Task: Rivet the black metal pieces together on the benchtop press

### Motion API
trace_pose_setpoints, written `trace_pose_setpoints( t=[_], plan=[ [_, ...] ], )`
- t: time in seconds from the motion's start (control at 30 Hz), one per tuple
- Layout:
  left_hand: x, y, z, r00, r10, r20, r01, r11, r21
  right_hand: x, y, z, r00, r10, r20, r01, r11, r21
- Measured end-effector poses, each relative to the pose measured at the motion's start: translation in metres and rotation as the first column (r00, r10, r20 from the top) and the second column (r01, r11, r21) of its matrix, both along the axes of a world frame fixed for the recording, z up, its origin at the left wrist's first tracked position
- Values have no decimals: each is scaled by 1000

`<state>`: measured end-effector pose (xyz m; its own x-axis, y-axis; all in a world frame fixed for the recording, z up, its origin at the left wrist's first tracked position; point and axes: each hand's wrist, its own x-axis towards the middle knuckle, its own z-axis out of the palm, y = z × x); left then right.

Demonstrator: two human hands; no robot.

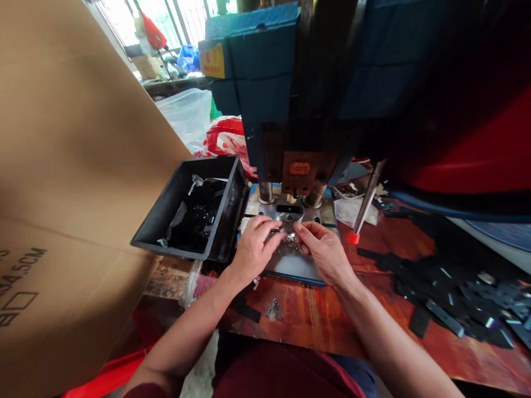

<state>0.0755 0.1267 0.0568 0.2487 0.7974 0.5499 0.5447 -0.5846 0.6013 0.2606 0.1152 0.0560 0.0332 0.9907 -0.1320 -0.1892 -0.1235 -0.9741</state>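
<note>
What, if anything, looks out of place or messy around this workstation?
Black strips lie strewn loosely across the right of the table, uncontained; a small shiny piece lies apart near its front edge.

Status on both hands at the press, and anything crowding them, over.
Left hand and right hand close together over press base, grip unclear. Small shiny bits between them. Press head just beyond; black bin close at left.

On the large brown cardboard panel point(78, 177) I read "34.5CM"; the yellow rectangular label point(213, 61) on the blue metal machine point(263, 83) I can't decipher.
</note>
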Motion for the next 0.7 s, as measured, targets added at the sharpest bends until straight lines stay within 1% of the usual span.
trace_pose_setpoints(
  t=[0.13,0.27,0.47,0.7],
  plan=[
    [-4,31,9,1000,-4,31,4,1000,-9,11,-1,-2,998,-26,63,23,999,49],
    [-3,53,13,998,-15,-59,12,999,-47,22,-8,-8,988,-6,157,0,999,38],
    [-1,63,13,983,-33,-179,18,996,-87,27,-15,-12,981,-19,192,16,1000,15],
    [-2,66,17,977,-58,-207,38,994,-102,26,-18,-9,977,6,214,-12,1000,24]
  ],
)
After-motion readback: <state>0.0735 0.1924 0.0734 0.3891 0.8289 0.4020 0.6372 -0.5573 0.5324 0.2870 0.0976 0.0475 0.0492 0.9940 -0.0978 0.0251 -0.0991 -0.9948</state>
